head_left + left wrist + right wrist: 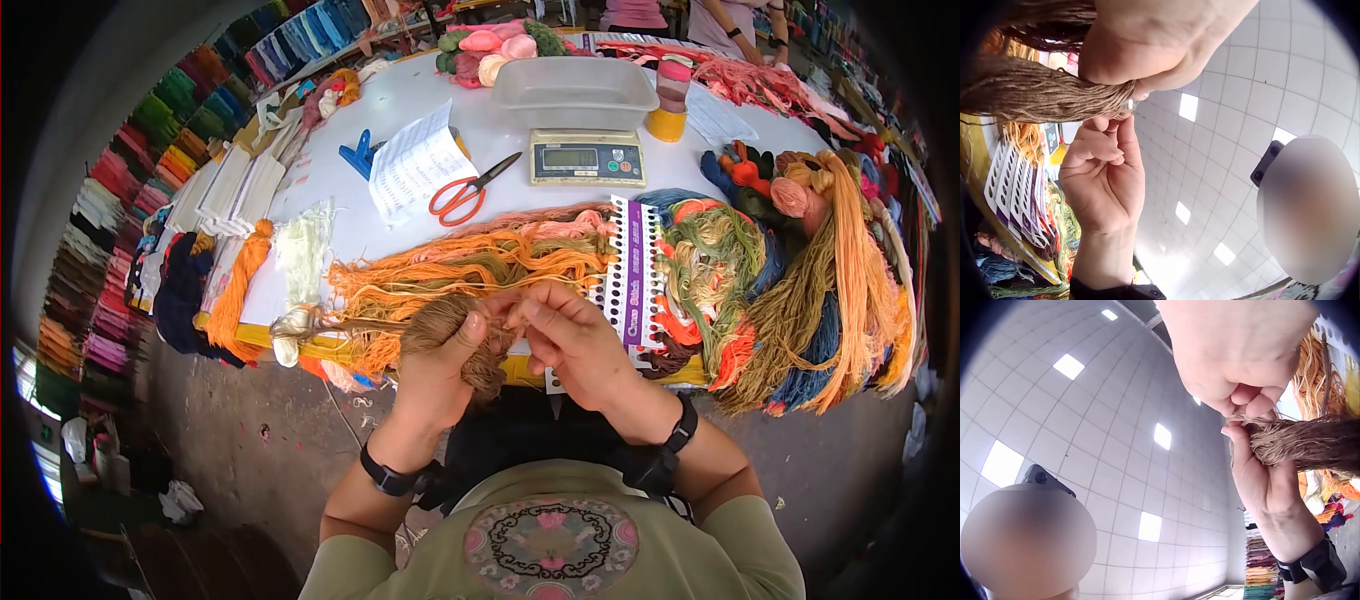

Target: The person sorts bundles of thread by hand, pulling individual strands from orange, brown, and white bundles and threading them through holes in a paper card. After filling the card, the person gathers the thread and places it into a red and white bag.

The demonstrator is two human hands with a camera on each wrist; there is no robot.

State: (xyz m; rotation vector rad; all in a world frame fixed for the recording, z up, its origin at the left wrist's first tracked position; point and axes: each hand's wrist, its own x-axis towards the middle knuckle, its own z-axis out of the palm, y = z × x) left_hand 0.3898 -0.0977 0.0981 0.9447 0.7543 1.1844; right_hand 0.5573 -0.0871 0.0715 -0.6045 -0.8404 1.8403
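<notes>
My left hand (438,396) grips a thick skein of brown embroidery thread (428,328), thumb across its top. In the left wrist view the brown strands (1029,94) run out of the grip in a long bundle. At the end of that bundle my right hand (580,350) pinches some strands between thumb and fingertips, close to the left fingers. The right wrist view shows the right hand (1241,356) over the gathered loop end of the skein (1279,440). Both hands are just above the table's front edge.
Orange thread (460,265) covers the table before me, beside a punched purple-and-white "Cross Stitch" card (634,270). Farther back are red-handled scissors (470,192), a digital scale (587,158), a plastic tub (575,92) and a paper list (420,165). Mixed skeins (840,270) hang at the right.
</notes>
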